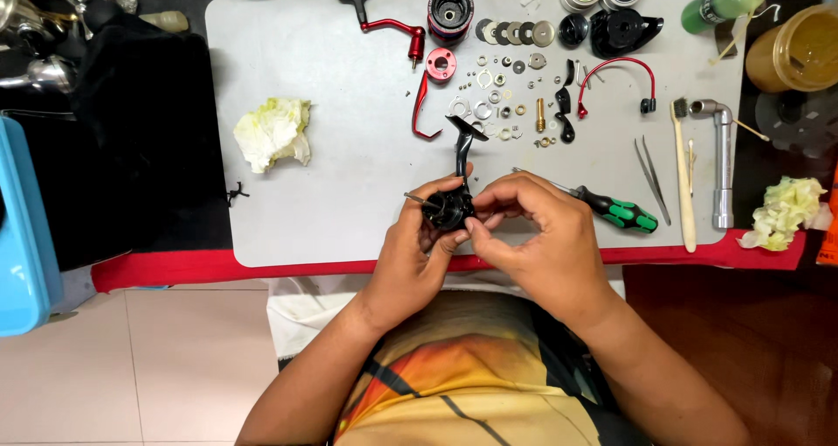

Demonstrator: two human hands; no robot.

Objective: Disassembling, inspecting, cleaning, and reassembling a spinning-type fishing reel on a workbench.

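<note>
The left hand (417,241) clamps the black reel body (450,209) steady while the right hand (534,236) pinches its 3 o'clock side, small washers (493,97) spread at 12 o'clock within reach.

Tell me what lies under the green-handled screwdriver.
The green-handled screwdriver rests on the grey mat. Its shaft runs behind the right hand, so the tip is hidden.
</note>
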